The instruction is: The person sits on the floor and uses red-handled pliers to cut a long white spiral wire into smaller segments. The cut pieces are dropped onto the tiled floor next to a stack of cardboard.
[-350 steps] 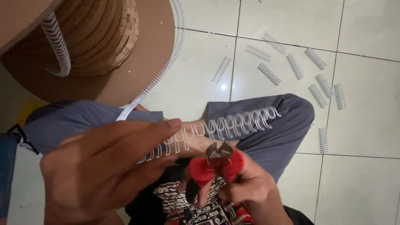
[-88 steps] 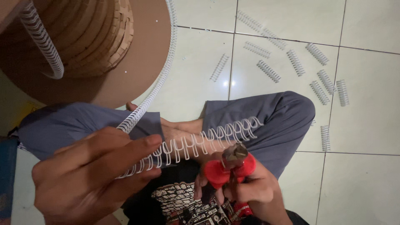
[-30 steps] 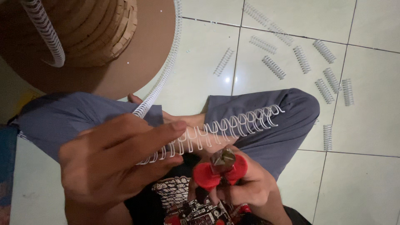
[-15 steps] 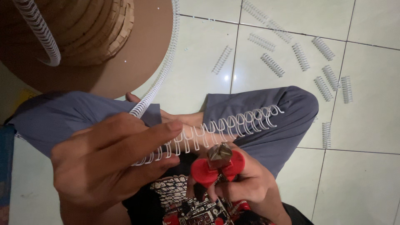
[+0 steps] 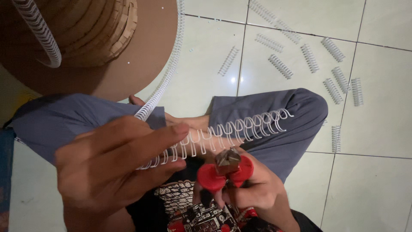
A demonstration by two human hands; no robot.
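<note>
over the person's lap, little differs from half a second ago: the left hand keeps its pinch on the white wire binding strip, and the cutter tips have edged up slightly closer under it. the strip runs from the cardboard spool at the upper left, through the left fingers, and ends free over the right knee. the right hand is wrapped round the red-handled cutters, whose tips sit just below the strip's middle, not visibly touching it. cut wire pieces lie scattered on the tiled floor toward its upper right corner.
</note>
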